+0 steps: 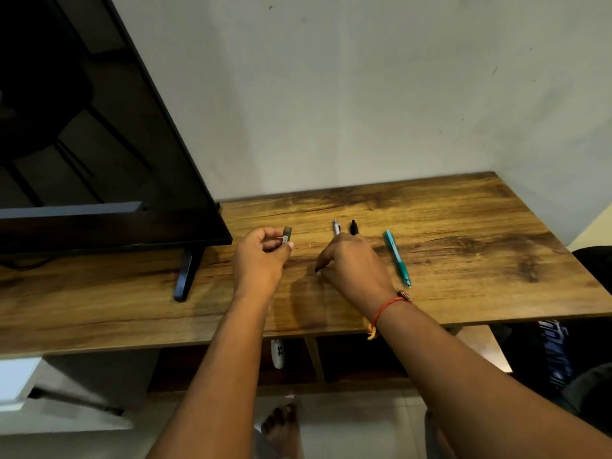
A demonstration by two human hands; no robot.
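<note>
White pen (336, 226) and black pen (353, 227) lie under your right hand (354, 263), its hold unclear; your left hand (260, 256) pinches a grey block (287, 236), so next probably pinch one pen firmly.

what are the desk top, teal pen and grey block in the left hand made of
The desk top looks like wood or wood-look laminate, matte, with brown grain streaks. The teal pen is probably plastic, smooth and evenly coloured. The grey block pinched in the left hand is dull with a pale label; material unclear.
</note>
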